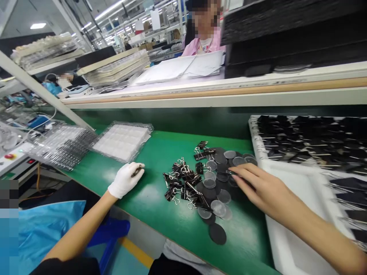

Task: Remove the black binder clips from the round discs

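My left hand, in a white glove, is closed over the green bench. Its curled fingers hold a small dark, shiny thing that looks like a binder clip. A heap of black binder clips with silver handles lies to its right. My bare right hand reaches over the far right side of a spread of round discs, some clear, some black. Thumb and fingers come together there around something slim with a shiny tip, too small to name.
A white foam tray with rows of black pieces in clips stands at right. Clear plastic trays and a stack of them lie at left. A shelf runs across the back; a person sits behind it.
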